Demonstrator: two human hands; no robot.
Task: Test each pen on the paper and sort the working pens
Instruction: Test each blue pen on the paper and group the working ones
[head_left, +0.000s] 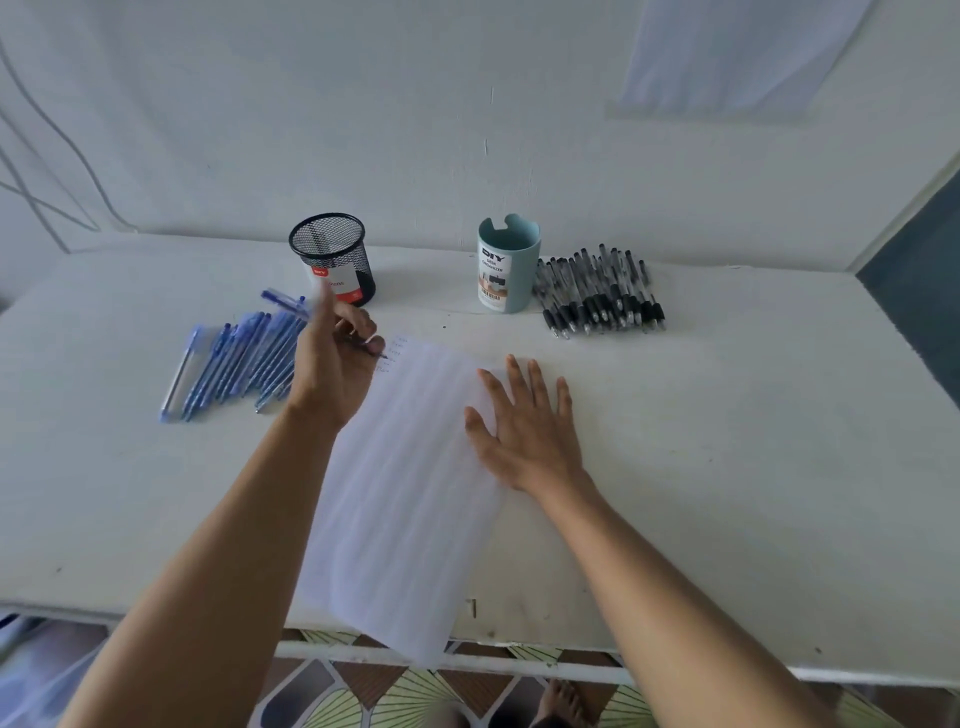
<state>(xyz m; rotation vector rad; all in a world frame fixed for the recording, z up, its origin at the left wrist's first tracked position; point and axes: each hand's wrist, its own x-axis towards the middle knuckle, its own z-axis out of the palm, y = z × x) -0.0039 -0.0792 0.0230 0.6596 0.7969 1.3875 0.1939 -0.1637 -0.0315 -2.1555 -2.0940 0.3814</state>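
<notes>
My left hand (337, 358) grips a blue pen (284, 303), its tip touching the top left corner of the lined paper (405, 493), where a few short scribbles show. My right hand (524, 426) lies flat with fingers spread on the paper's right edge. A pile of several blue pens (234, 358) lies to the left of my left hand. Several black pens (597, 291) lie in a heap at the right. A black mesh cup (335, 257) and a light teal pen holder (506, 265) stand at the back of the table.
The white table (727, 441) runs against a white wall. The paper's lower end hangs over the table's front edge. A patterned floor and a bare foot (561, 701) show below that edge. Cables hang on the wall at the far left.
</notes>
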